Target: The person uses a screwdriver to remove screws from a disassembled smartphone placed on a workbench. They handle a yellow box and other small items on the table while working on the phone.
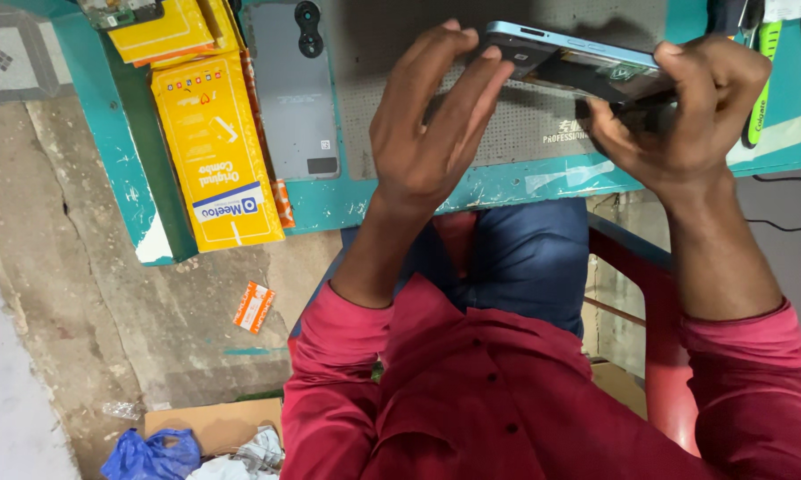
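A light-blue smartphone [571, 60] with its back opened is held edge-on above the grey perforated work mat [507, 124]. My left hand [427, 124] grips its left end, fingers curled over the frame. Gripping the right end from below is my right hand [676, 116], with the thumb on top. Dark inner parts of the phone show between my hands.
A grey phone back cover [294, 89] lies on the teal table [418, 196] left of the mat. Yellow boxes [214, 151] are stacked at the table's left edge. A green-handled tool [760, 80] lies far right. Below: red chair [658, 356], concrete floor, cardboard and a blue bag [152, 453].
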